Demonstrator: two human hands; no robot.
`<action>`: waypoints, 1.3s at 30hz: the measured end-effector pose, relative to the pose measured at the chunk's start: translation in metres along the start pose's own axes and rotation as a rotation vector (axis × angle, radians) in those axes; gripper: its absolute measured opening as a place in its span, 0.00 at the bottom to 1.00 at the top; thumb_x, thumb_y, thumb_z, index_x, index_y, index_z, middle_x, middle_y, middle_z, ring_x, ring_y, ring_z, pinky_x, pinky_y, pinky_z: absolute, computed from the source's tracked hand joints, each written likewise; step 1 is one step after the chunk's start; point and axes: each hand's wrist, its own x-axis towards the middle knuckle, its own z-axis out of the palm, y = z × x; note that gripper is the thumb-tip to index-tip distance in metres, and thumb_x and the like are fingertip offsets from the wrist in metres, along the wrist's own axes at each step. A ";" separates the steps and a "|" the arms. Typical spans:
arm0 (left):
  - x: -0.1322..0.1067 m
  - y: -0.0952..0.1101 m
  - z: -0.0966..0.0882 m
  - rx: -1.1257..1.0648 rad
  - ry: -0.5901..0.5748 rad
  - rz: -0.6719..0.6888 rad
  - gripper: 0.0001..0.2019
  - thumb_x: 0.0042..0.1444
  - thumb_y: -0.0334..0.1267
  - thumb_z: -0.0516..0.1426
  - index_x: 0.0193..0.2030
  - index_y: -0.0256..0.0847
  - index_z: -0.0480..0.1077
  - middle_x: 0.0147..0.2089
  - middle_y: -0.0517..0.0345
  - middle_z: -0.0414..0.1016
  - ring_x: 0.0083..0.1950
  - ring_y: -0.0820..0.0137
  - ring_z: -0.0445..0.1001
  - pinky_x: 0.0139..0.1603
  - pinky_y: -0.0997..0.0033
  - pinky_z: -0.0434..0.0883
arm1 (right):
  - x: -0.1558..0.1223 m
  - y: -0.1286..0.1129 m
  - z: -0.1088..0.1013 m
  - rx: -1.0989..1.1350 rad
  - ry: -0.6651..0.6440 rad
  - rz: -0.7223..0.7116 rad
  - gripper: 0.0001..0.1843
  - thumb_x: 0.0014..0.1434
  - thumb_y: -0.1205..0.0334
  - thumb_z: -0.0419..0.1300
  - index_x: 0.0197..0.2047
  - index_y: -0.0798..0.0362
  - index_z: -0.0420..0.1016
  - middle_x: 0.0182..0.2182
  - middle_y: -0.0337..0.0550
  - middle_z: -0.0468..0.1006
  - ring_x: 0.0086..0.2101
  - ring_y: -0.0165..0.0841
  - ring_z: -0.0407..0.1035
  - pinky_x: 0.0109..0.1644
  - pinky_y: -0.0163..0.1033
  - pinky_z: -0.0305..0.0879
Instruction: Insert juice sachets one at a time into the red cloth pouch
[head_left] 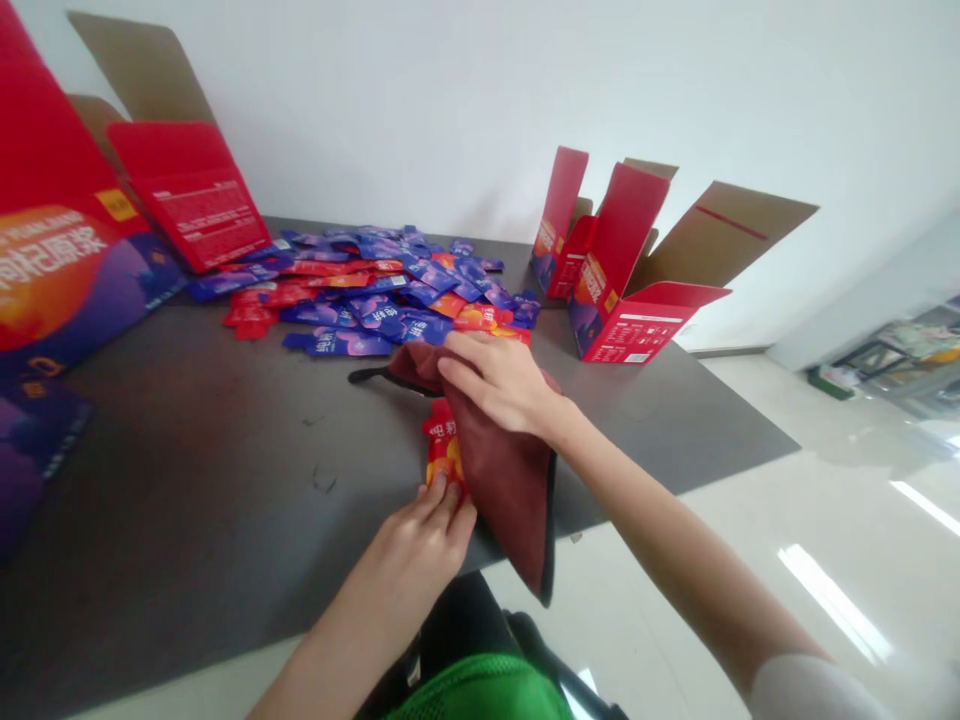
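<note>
My left hand [424,530] pinches the lower end of a red and yellow printed sachet [442,450], which stands up against a dark red cloth with black edging [506,480]. My right hand [499,380] lies on the top of that cloth and holds it, with the fingers together. A black strap [373,375] runs from the cloth's far corner across the grey table [180,480]. Just beyond my right hand spreads a loose pile of blue-purple and red sachets [382,290]. The upper part of the red sachet is partly behind the cloth.
Open red cardboard boxes [622,270] stand at the table's far right. Large red and purple printed carton panels [67,250] rise along the left side. A white wall is behind the table. Below its near edge are a shiny floor and something green [480,695].
</note>
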 end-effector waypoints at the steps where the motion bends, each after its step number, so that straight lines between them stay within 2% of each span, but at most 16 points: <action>1: 0.000 0.000 0.000 -0.003 0.001 0.002 0.21 0.49 0.20 0.45 0.46 0.32 0.70 0.46 0.44 0.74 0.49 0.63 0.72 0.47 0.68 0.72 | -0.007 -0.006 -0.003 -0.012 -0.035 -0.047 0.16 0.64 0.57 0.38 0.38 0.52 0.64 0.33 0.39 0.70 0.32 0.28 0.63 0.33 0.34 0.50; 3: 0.000 0.000 0.002 -0.005 0.022 -0.003 0.19 0.50 0.20 0.45 0.43 0.33 0.71 0.43 0.45 0.76 0.47 0.63 0.73 0.46 0.68 0.72 | -0.019 -0.017 0.000 -0.044 -0.151 -0.134 0.16 0.64 0.56 0.39 0.37 0.50 0.64 0.32 0.38 0.69 0.30 0.28 0.62 0.30 0.35 0.48; 6: -0.002 0.000 0.004 -0.013 0.098 -0.012 0.19 0.51 0.22 0.44 0.41 0.34 0.72 0.40 0.47 0.77 0.45 0.63 0.74 0.45 0.67 0.73 | -0.024 -0.025 0.020 -0.062 -0.270 -0.181 0.15 0.63 0.55 0.40 0.37 0.49 0.65 0.32 0.38 0.68 0.29 0.28 0.62 0.28 0.35 0.45; 11: -0.004 0.000 0.005 -0.045 0.191 -0.021 0.20 0.52 0.23 0.42 0.43 0.32 0.72 0.44 0.46 0.76 0.48 0.61 0.73 0.46 0.66 0.73 | -0.001 -0.012 0.050 -0.078 -0.302 -0.169 0.16 0.63 0.56 0.39 0.40 0.49 0.65 0.33 0.39 0.70 0.29 0.28 0.63 0.28 0.35 0.45; 15: -0.003 0.001 0.007 -0.008 0.161 -0.019 0.19 0.52 0.23 0.43 0.45 0.32 0.71 0.46 0.44 0.75 0.50 0.60 0.71 0.47 0.66 0.72 | 0.024 0.008 0.060 -0.129 -0.303 -0.031 0.17 0.63 0.55 0.38 0.42 0.49 0.65 0.37 0.40 0.71 0.29 0.30 0.65 0.28 0.35 0.47; 18: -0.002 0.002 0.008 0.011 0.122 -0.012 0.19 0.52 0.22 0.45 0.45 0.33 0.71 0.45 0.46 0.75 0.49 0.61 0.71 0.46 0.67 0.72 | 0.027 0.015 0.043 -0.114 -0.220 0.030 0.17 0.64 0.56 0.37 0.43 0.50 0.64 0.38 0.41 0.71 0.33 0.30 0.65 0.32 0.35 0.50; 22: -0.001 0.001 0.005 -0.016 0.084 -0.003 0.19 0.51 0.21 0.46 0.46 0.33 0.70 0.46 0.46 0.75 0.50 0.64 0.71 0.47 0.69 0.71 | 0.009 0.002 -0.001 0.006 -0.008 -0.003 0.17 0.65 0.57 0.37 0.40 0.53 0.63 0.34 0.39 0.69 0.35 0.29 0.63 0.36 0.34 0.52; 25: -0.001 0.002 0.004 -0.057 0.057 -0.005 0.18 0.49 0.20 0.47 0.42 0.33 0.72 0.41 0.47 0.77 0.44 0.63 0.74 0.45 0.67 0.72 | -0.007 -0.018 -0.011 0.004 -0.096 -0.131 0.16 0.64 0.56 0.39 0.39 0.51 0.65 0.33 0.38 0.68 0.31 0.27 0.62 0.32 0.34 0.50; 29: -0.001 0.003 0.004 -0.092 0.045 -0.033 0.16 0.46 0.20 0.48 0.37 0.34 0.73 0.33 0.49 0.77 0.36 0.63 0.76 0.39 0.66 0.74 | -0.017 -0.033 0.018 -0.062 -0.280 -0.259 0.15 0.63 0.56 0.40 0.40 0.49 0.66 0.33 0.39 0.69 0.27 0.28 0.61 0.28 0.36 0.47; 34: -0.004 0.001 0.006 -0.087 0.129 -0.023 0.17 0.47 0.21 0.47 0.40 0.32 0.71 0.39 0.48 0.77 0.43 0.62 0.74 0.46 0.65 0.72 | -0.007 -0.022 0.045 -0.048 -0.289 -0.228 0.14 0.63 0.55 0.41 0.39 0.47 0.66 0.32 0.37 0.69 0.28 0.29 0.63 0.26 0.37 0.45; 37: -0.006 0.000 0.007 -0.075 0.177 -0.037 0.17 0.50 0.23 0.46 0.44 0.31 0.70 0.43 0.47 0.76 0.48 0.62 0.72 0.48 0.67 0.71 | 0.011 -0.010 0.055 -0.081 -0.316 -0.185 0.15 0.63 0.55 0.39 0.41 0.48 0.65 0.34 0.39 0.71 0.28 0.28 0.64 0.26 0.36 0.45; 39: -0.006 0.000 0.007 -0.057 0.170 -0.021 0.18 0.52 0.23 0.45 0.46 0.31 0.70 0.45 0.46 0.75 0.49 0.62 0.71 0.48 0.67 0.71 | 0.025 -0.001 0.060 -0.108 -0.323 -0.112 0.16 0.63 0.55 0.38 0.42 0.49 0.65 0.37 0.40 0.72 0.29 0.29 0.65 0.27 0.35 0.46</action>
